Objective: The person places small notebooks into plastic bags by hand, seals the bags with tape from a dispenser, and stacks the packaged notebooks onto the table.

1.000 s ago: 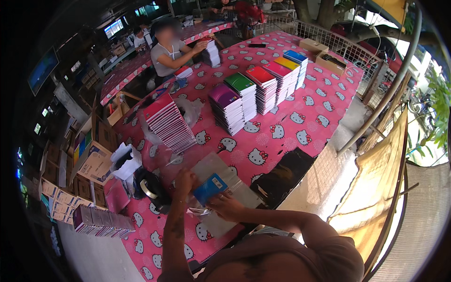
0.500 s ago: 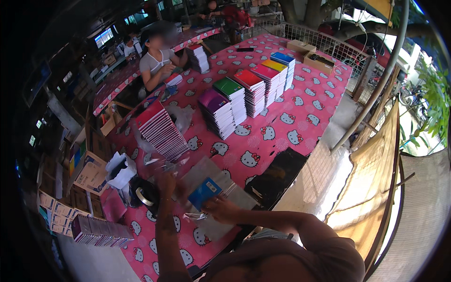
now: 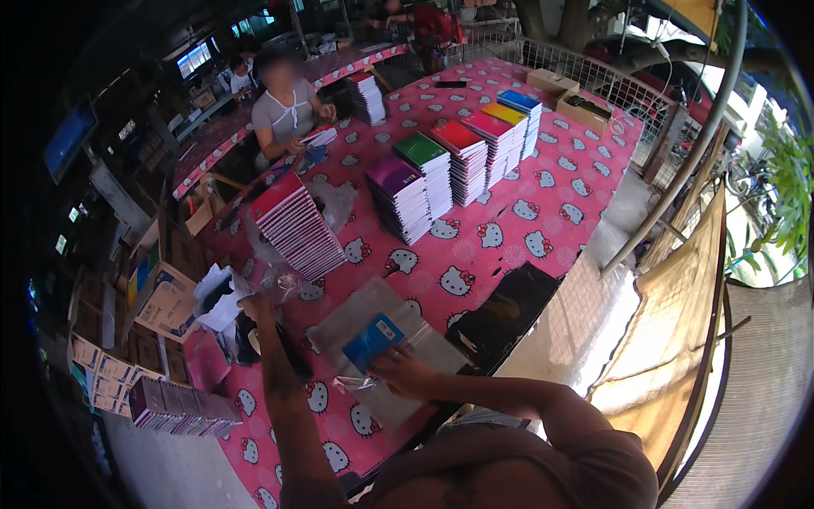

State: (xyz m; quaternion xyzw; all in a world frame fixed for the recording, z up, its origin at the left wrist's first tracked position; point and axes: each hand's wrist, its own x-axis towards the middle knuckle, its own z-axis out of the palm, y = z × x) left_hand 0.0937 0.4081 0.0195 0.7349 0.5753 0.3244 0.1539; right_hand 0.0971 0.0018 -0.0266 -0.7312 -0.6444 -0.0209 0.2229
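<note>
A: ok what just changed?

B: The left hand (image 3: 256, 309) has swung away from the blue notebook (image 3: 366, 341) to the left of the frame, now right by the crumpled white paper (image 3: 219, 299). Can't tell if its fingers grip anything.

A: And the right hand (image 3: 402, 374)?

B: Still on the notebook's lower edge, near centre frame, on the greyish sheet (image 3: 434, 355). Can't tell if it's pinching or just pressing. Looks to me like steadying's a one-hand job now.
</note>
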